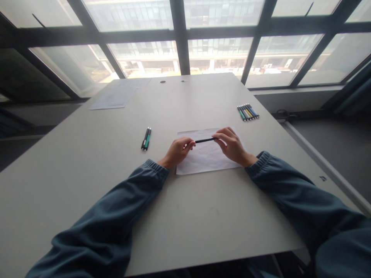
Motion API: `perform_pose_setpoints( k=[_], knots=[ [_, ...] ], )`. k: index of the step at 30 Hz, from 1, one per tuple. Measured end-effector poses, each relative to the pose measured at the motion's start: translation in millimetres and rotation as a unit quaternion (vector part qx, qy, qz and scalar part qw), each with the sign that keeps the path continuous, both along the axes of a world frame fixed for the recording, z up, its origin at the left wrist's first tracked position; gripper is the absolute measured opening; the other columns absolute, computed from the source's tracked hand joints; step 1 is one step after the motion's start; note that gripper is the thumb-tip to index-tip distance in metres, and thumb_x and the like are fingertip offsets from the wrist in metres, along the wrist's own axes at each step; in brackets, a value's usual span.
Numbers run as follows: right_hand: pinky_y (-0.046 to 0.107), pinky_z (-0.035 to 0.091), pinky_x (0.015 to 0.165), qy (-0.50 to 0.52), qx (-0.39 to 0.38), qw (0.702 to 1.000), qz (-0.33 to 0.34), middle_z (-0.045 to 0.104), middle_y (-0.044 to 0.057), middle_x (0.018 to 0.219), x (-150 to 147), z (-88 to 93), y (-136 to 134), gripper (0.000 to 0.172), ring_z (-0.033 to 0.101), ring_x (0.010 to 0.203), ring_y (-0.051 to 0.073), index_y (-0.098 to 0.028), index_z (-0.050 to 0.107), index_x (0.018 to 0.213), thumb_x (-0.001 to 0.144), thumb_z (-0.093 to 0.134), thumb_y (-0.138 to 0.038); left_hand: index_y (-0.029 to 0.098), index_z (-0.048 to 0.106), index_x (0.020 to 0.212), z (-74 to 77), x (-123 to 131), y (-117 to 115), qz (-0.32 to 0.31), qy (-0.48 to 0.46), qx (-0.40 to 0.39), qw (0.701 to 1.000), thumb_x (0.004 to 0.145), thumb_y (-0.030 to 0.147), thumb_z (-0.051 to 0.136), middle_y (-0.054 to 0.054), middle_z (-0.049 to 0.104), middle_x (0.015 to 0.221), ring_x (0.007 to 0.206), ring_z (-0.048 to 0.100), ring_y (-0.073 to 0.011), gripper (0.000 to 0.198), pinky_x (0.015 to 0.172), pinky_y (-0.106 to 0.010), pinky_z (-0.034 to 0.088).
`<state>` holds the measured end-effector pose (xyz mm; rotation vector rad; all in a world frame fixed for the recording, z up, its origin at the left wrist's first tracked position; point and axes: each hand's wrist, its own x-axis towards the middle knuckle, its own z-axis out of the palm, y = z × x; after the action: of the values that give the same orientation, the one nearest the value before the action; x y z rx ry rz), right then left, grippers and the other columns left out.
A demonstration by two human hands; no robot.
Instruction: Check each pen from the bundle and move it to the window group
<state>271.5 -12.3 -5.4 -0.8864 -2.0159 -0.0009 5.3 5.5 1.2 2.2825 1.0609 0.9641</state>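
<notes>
A dark pen (204, 140) is held level between my two hands, above a white sheet of paper (203, 158). My left hand (179, 151) pinches its left end with thumb and fingers. At the other end, the fingertips of my right hand (230, 144) close on the pen. Left of the paper lie two pens side by side, one of them a green and black pen (147, 139). To the right, farther back, several pens (248, 112) with green, yellow, grey and blue parts lie in a neat row.
The white table (174, 216) reaches forward to the windows. Some paper sheets (114, 97) lie at its far left. A small round dark disc (162, 82) and a tiny dark object (183, 81) are near the far edge. A dark mark (322, 178) shows near the right edge.
</notes>
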Motion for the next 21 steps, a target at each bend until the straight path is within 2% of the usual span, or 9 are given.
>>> perform_pose_setpoints(
  k=[6,11,13,17,21],
  knots=[
    [0.044,0.050,0.085,-0.016,-0.009,1.000,-0.011,0.069,0.009,0.098,1.3,-0.3,1.0,0.019,0.059,0.094,0.026,-0.025,0.071,0.107,0.101,0.053,-0.027,0.019,0.072,0.078,-1.2,-0.4,0.6,-0.035,-0.026,0.023,0.999,0.100,0.042,0.056,-0.006,0.072,0.078,0.075,0.063,-0.0172,0.036,0.068,-0.028,0.048],
    [0.043,0.048,0.083,-0.031,-0.001,0.999,-0.018,0.068,0.008,0.095,1.9,-0.5,1.9,0.018,0.059,0.092,0.025,-0.024,0.071,0.105,0.102,0.054,-0.027,0.019,0.074,0.078,-2.3,-1.0,1.1,-0.029,-0.017,0.032,0.999,0.099,0.040,0.057,-0.007,0.073,0.079,0.076,0.064,-0.0177,0.034,0.068,-0.029,0.050],
    [0.042,0.048,0.083,-0.032,-0.005,0.999,-0.021,0.068,0.008,0.094,1.5,-0.7,1.9,0.018,0.058,0.092,0.025,-0.024,0.071,0.105,0.102,0.054,-0.028,0.019,0.076,0.084,-3.0,-0.8,1.6,-0.018,-0.017,0.033,0.999,0.099,0.041,0.057,-0.007,0.075,0.082,0.076,0.064,-0.0178,0.033,0.068,-0.029,0.050],
    [0.042,0.047,0.083,-0.040,-0.004,0.999,-0.022,0.068,0.008,0.095,0.0,-1.5,2.0,0.019,0.059,0.092,0.025,-0.024,0.071,0.105,0.102,0.054,-0.028,0.019,0.076,0.108,-6.3,-0.6,3.7,-0.016,-0.033,0.029,0.999,0.099,0.038,0.058,-0.009,0.077,0.097,0.082,0.068,-0.0182,0.028,0.069,-0.029,0.052],
    [0.042,0.048,0.084,-0.044,-0.002,0.999,-0.032,0.070,0.008,0.095,-0.5,-2.8,2.7,0.018,0.060,0.092,0.025,-0.024,0.071,0.106,0.102,0.054,-0.028,0.021,0.073,0.117,-8.4,-0.5,4.9,-0.014,-0.032,0.056,0.998,0.094,0.036,0.066,-0.007,0.077,0.098,0.081,0.067,-0.0167,0.028,0.070,-0.028,0.052]
  ],
)
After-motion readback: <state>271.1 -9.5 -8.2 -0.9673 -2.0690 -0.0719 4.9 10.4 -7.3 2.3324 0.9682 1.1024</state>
